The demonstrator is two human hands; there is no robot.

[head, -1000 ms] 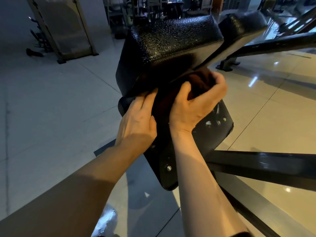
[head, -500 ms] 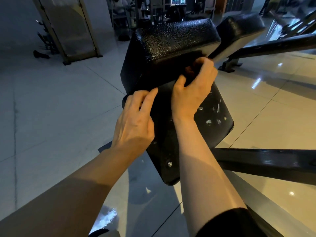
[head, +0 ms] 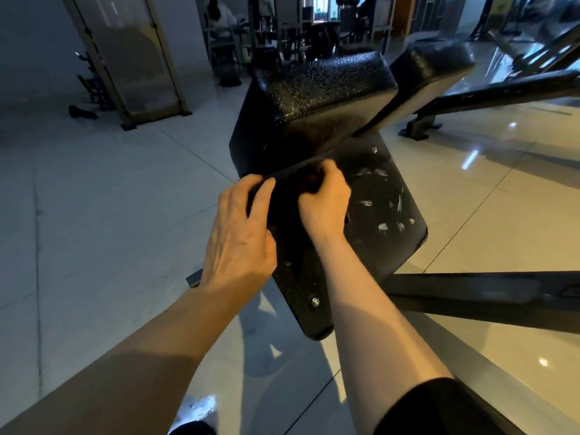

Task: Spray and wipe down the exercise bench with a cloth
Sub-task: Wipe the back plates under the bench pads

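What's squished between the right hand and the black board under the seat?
In the head view, a dark reddish-brown cloth sits bunched between the right hand and the scuffed flat black underside panel of the bench.

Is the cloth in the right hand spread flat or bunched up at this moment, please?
Bunched up. The right hand curls its fingers around the dark cloth, so only a small wad shows against the bench pad.

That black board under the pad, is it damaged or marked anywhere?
Yes. The board carries pale scuffs scattered across its right half, like scraped finish, beside the right hand gripping the dark cloth. Nothing else looks odd.
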